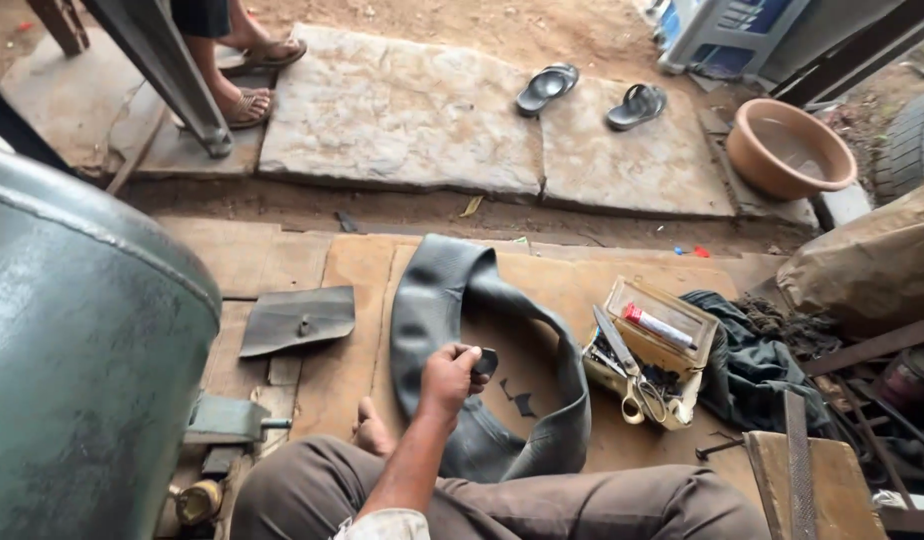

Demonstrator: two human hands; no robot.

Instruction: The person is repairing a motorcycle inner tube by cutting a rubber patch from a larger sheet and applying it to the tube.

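Rubber patch, small and dark, is pinched between the fingertips of the left hand, directly over the black inner tube looped on the plywood floor. No right hand is seen.

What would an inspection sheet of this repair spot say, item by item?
Surface: worn wooden boards, dirt beyond.
Job's things: black inner tube lying looped; small dark patch piece pinched over it.
Clutter: open box of tools with scissors, rubber scrap, dark cloth.
Grippers: one hand shows, which side unclear, fingers closed on the patch piece.
Cables: nothing seen.
Surroundings: grey tank, sandals, brown basin, another person's feet.
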